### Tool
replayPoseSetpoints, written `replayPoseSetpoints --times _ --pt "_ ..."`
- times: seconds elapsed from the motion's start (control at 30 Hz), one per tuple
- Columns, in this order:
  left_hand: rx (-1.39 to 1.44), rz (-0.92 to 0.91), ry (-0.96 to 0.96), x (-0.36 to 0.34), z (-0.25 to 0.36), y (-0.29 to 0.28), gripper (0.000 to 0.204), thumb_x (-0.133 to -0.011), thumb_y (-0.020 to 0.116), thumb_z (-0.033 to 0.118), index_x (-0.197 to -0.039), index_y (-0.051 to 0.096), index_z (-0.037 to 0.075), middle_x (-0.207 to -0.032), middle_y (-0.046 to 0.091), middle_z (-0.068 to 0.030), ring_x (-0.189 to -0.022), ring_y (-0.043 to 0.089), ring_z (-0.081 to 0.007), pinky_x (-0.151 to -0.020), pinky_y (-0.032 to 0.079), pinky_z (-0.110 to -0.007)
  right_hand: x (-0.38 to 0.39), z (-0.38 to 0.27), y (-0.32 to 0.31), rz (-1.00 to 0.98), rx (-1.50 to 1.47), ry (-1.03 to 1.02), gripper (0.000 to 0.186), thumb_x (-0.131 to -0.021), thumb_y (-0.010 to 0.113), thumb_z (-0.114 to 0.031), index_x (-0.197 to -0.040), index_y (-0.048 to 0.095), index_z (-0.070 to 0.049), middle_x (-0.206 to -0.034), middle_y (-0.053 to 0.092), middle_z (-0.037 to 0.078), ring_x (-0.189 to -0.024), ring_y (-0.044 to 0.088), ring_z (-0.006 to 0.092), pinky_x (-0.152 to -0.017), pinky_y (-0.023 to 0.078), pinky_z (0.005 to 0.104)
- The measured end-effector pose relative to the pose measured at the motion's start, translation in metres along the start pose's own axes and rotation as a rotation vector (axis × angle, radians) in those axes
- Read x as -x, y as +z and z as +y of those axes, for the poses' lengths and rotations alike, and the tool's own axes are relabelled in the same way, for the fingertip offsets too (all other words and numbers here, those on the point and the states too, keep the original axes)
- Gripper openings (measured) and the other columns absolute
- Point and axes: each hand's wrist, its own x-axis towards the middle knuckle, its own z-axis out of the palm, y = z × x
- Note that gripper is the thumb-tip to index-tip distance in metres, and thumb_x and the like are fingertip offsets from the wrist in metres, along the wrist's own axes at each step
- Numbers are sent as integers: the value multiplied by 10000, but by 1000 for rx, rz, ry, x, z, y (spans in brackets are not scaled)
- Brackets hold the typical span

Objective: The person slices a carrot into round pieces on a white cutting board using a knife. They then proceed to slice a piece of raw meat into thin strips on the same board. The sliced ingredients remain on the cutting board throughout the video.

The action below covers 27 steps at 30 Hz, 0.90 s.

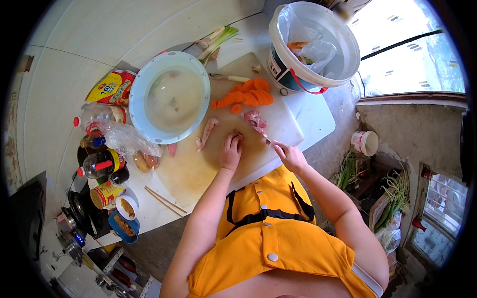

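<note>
My right hand (290, 156) is closed round the handle of a knife (268, 141). The narrow blade points up and left, its tip by a small heap of raw pink meat (254, 120) on the pale cutting board (285, 124). Left of the knife, my left hand (230, 151) presses its bent fingers onto a small piece of meat (238, 134), mostly hidden under the fingertips. A separate strip of raw meat (207, 134) lies further left. Beyond the meat, sliced carrot (246, 96) forms a loose orange pile.
A pale blue basin (135, 107) of cloudy water stands left of the board. At the back right is a white bucket (348, 74) lined with plastic. Bottles (97, 165), a bag of potatoes (145, 161) and chopsticks (165, 201) line the left. Scallions (218, 42) lie behind.
</note>
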Motion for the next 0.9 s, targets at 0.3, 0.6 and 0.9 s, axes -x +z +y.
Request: replayPoseSetpoints --times 0.3,0.6,0.9 --pt "-38 35 1 3 2 -2 399 -813 633 127 -1201 554 80 -1115 556 -152 -1012 544 -342 -848 493 -411 14 -39 1 -119 89 -41 443 -957 418 -465 -1140 627 -120 -809 664 200 -758 638 386 -693 511 468" --pt "-28 45 -10 1 1 0 421 -803 632 127 -1217 562 94 -1117 563 -150 -1001 554 -342 -851 494 -425 30 -35 -2 -134 110 32 434 -952 432 -466 -1128 628 -121 -767 652 207 -725 635 393 -675 509 472" --pt "26 -11 -95 1 -3 0 378 -810 640 137 -1181 580 99 -1131 568 -139 -1046 547 -345 -878 484 -425 3 -41 33 -24 87 -47 437 -952 433 -470 -1161 606 -127 -723 645 218 -695 638 411 -644 512 487"
